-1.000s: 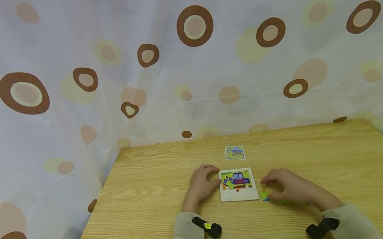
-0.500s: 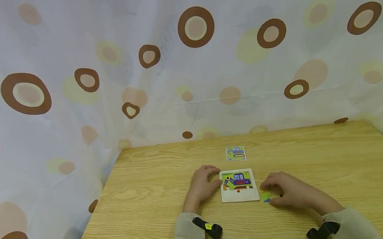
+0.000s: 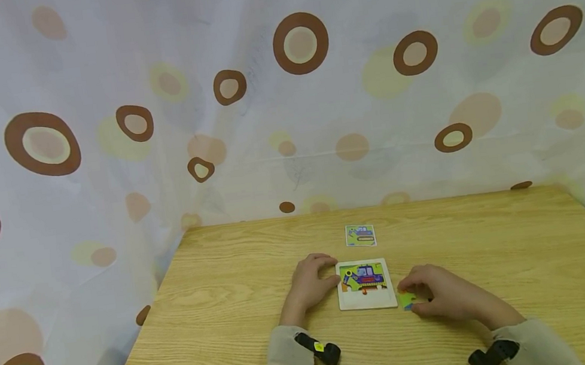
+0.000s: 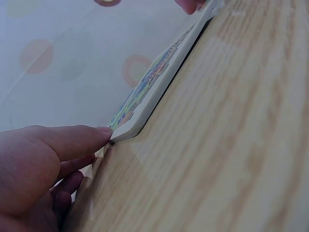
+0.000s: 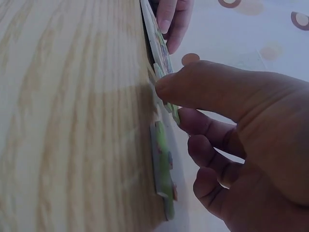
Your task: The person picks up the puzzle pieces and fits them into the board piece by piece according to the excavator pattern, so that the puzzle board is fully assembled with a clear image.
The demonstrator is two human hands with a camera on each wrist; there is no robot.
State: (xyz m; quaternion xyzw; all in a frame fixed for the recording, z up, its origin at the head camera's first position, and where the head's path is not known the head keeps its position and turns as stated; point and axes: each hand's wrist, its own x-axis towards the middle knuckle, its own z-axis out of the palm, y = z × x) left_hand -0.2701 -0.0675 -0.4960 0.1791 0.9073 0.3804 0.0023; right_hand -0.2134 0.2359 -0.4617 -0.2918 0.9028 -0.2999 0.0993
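Observation:
A white puzzle tray (image 3: 368,301) lies flat on the table, its upper part filled with a blue excavator picture and its lower strip bare white. My left hand (image 3: 306,283) rests along the tray's left edge, thumb and index fingertips touching it with relaxed fingers. Just right of the tray, my right hand (image 3: 443,292) pinches a green puzzle piece (image 3: 406,299) between thumb and index finger. In the right wrist view, more green puzzle pieces (image 5: 162,159) lie on the wood below that hand; the hand hides them from the head view.
Behind the tray lies a small picture card (image 3: 360,235) with a similar excavator. The wooden table (image 3: 220,311) ends at the back against a pale curtain (image 3: 348,98) with brown rings. Black wrist cameras are strapped over both sleeves.
My right hand has drawn slightly back toward me, its thumb and index finger closing on the green piece at the tray's right. The left hand stays at the tray's edge.

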